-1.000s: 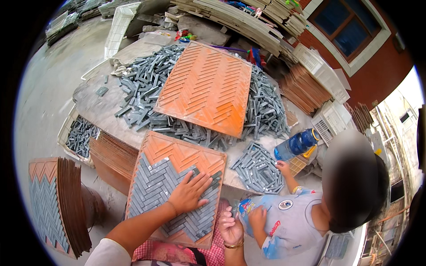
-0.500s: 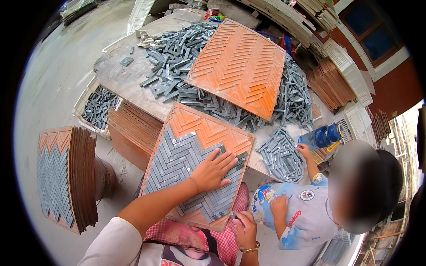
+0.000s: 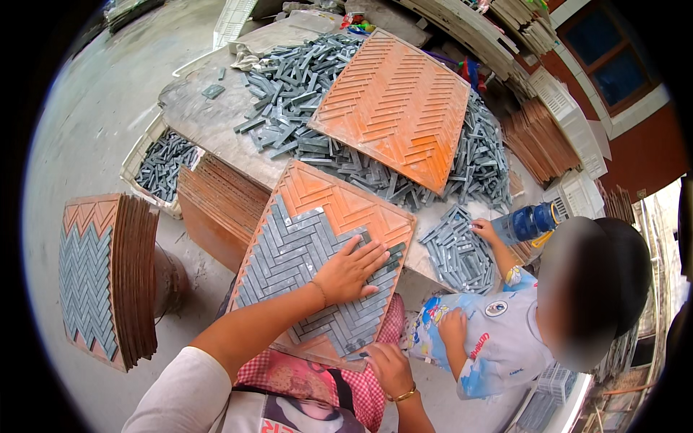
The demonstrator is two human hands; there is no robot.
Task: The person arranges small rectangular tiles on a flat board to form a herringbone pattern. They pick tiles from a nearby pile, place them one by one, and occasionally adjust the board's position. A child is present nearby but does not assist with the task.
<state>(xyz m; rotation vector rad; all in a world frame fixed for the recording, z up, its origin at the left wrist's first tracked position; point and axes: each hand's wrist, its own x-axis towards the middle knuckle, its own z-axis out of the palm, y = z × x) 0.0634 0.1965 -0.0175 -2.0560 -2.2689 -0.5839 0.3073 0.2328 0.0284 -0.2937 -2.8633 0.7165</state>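
Note:
An orange grooved tray (image 3: 307,186) rests tilted on my lap. Narrow grey tile strips (image 3: 289,249) fill most of it in a herringbone pattern, while its far grooves are bare. My left hand (image 3: 351,273) lies flat on the strips with the fingers spread, next to some darker pieces (image 3: 392,261) at the right edge. At the tray's near right corner, my right hand (image 3: 390,369) pinches a small grey tile strip (image 3: 356,355) against the pattern's edge. The fingers partly hide that strip.
A heap of loose strips (image 3: 296,94) covers the stone table, with another orange tray (image 3: 397,108) on top. A person (image 3: 498,325) at my right reaches to a smaller pile (image 3: 458,249) beside a blue bottle (image 3: 530,222). Stacked trays (image 3: 133,281) and a white crate (image 3: 137,155) stand left.
My right hand has moved left and slightly up, bringing the tile strip to the tray's corner. My left hand stays flat on the tiles. The other person's reaching hand has shifted slightly left.

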